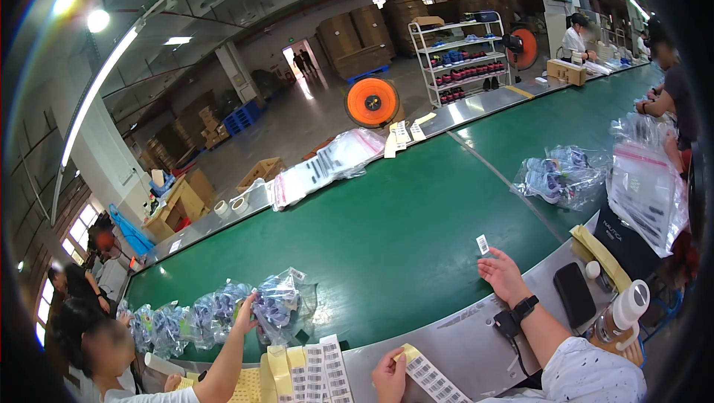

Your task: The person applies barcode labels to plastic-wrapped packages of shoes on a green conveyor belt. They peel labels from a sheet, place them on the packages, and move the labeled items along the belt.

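Note:
Between the fingertips of my right hand (506,275), held over the green belt, is a small white barcode label (482,244). A dark watch sits on that wrist. Down at the near metal edge, my left hand (390,378) is closed on the edge of a sheet of barcode labels (433,378) with yellow backing. More label sheets (318,372) lie just left of it. Beyond my right hand, a clear bag of blue-purple shoes (559,177) rests on the belt. Similar bagged shoes (277,300) line the belt at the left, where a co-worker's hand (245,315) touches one.
Along the far ledge lie a stack of clear plastic bags (327,166) and label strips (401,135). At my right are a black case (574,291), a bottle (626,306) and a bag-covered dark box (613,236). Co-workers sit on both sides. An orange fan (372,103) stands across the belt.

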Motion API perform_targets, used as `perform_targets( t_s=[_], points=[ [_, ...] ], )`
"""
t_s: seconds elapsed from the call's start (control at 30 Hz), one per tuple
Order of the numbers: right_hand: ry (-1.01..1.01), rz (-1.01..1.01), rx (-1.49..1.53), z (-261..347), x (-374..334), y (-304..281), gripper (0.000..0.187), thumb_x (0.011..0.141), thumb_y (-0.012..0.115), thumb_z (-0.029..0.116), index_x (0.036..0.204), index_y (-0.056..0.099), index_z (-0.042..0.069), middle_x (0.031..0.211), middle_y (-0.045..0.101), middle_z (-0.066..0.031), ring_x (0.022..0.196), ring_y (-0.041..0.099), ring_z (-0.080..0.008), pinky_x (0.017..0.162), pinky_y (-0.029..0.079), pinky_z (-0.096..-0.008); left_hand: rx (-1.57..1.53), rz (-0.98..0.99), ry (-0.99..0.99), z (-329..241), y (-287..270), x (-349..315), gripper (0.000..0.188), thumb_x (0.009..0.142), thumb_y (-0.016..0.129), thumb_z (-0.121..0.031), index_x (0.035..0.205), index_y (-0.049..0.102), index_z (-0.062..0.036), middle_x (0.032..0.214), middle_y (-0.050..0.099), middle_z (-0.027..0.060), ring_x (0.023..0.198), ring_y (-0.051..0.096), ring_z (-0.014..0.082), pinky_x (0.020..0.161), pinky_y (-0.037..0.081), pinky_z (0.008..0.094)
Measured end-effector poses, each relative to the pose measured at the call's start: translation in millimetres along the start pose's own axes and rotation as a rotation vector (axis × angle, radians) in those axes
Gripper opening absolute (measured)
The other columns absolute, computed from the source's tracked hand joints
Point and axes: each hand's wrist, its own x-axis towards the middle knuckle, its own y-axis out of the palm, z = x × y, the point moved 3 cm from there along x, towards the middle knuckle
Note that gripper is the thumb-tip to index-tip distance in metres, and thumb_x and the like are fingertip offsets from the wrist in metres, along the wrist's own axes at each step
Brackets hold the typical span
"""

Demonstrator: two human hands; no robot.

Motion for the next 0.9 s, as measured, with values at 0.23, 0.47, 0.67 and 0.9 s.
perform_targets(
  t_s=[0.23, 0.47, 0.67, 0.9],
  points=[
    [-0.006, 0.006, -0.037, 3.9, -1.0, 1.2, 0.049, 0.086, 0.055, 0.003, 0.131, 0.036, 0.003, 0.102, 0.056, -0.0180, 0.093, 0.057, -0.0255, 0.086, 0.048, -0.0374, 0.000, -0.002, 0.013, 0.7, -0.1, 1.4, 0.018, 0.090, 0.057, -0.004, 0.106, 0.062, 0.0042, 0.085, 0.065, 0.0055, 0.075, 0.058, 0.0068, 0.066, 0.045, 0.0191],
    [-0.002, 0.011, 0.006, 0.4, -1.9, 0.0, 0.043, 0.086, 0.055, 0.004, 0.126, 0.039, 0.004, 0.101, 0.057, -0.0174, 0.092, 0.057, -0.0251, 0.084, 0.049, -0.0371, 0.033, 0.016, 0.005, -2.1, -0.8, -0.8, 0.019, 0.090, 0.057, -0.004, 0.106, 0.062, 0.0034, 0.083, 0.065, 0.0049, 0.073, 0.058, 0.0064, 0.065, 0.044, 0.0188],
    [-0.018, 0.015, -0.019, 0.7, -1.6, -0.2, 0.045, 0.087, 0.055, 0.004, 0.128, 0.037, 0.002, 0.102, 0.057, -0.0185, 0.093, 0.057, -0.0260, 0.085, 0.049, -0.0380, 0.017, 0.009, 0.025, 1.1, -0.5, 0.9, 0.019, 0.090, 0.057, -0.004, 0.106, 0.062, 0.0031, 0.082, 0.065, 0.0048, 0.072, 0.058, 0.0064, 0.063, 0.045, 0.0189],
    [-0.017, 0.021, -0.016, 0.1, -0.8, -1.3, 0.047, 0.088, 0.055, 0.004, 0.130, 0.035, 0.002, 0.101, 0.057, -0.0186, 0.094, 0.057, -0.0260, 0.086, 0.049, -0.0380, 0.027, 0.014, 0.037, -3.5, -1.6, -0.6, 0.019, 0.090, 0.057, -0.004, 0.107, 0.062, 0.0035, 0.084, 0.065, 0.0058, 0.073, 0.059, 0.0072, 0.064, 0.045, 0.0189]
  ],
)
